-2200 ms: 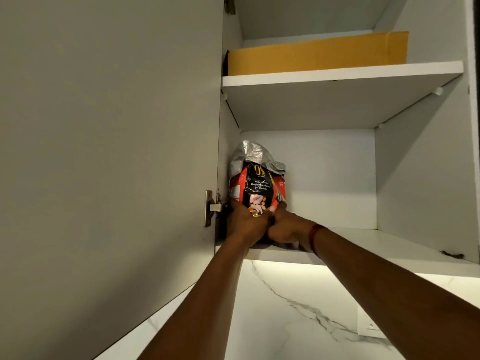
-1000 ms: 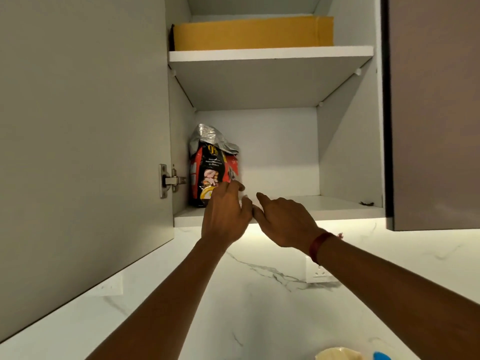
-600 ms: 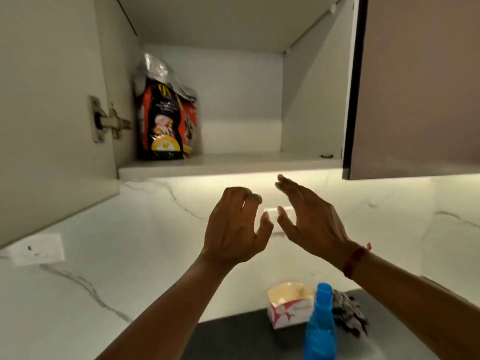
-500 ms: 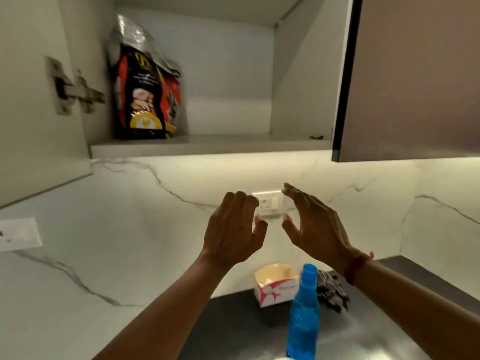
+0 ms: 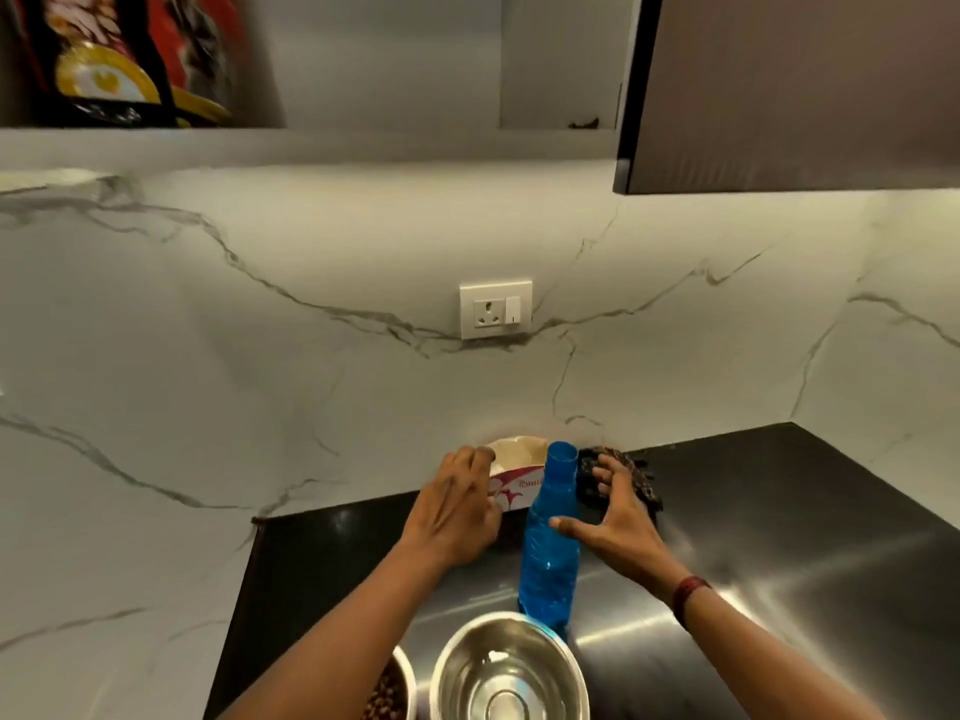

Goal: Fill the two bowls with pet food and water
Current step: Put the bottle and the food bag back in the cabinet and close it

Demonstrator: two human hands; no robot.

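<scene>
Both hands are down at the dark worktop (image 5: 779, 511) now, one on each side of the blue bottle (image 5: 549, 553), which stands upright with no cap on its neck. The left hand (image 5: 457, 511) is loosely open, fingers half curled, right beside a small white paper box (image 5: 511, 480); whether it touches the box, I cannot tell. The box carries pink-red print and some lettering, of which only "ORIG" or thereabouts can be made out. The right hand (image 5: 618, 522) is spread wide, thumb just at the bottle's side, fingers reaching toward a dark crumpled cloth (image 5: 628, 472) against the wall. It grips nothing.

In front of the bottle sit the two steel bowls: the larger bowl (image 5: 511, 672) shiny inside, with what may be a little water, and the smaller bowl (image 5: 397, 688), partly hidden by the left forearm, holding brown kibble.

Up top left, the pet food bag (image 5: 119, 59) stands on the open cabinet's shelf (image 5: 311, 142), red and black with a yellow emblem; its text is too blurred to read. A white socket plate (image 5: 496, 310) sits on the marble wall (image 5: 208, 356).
</scene>
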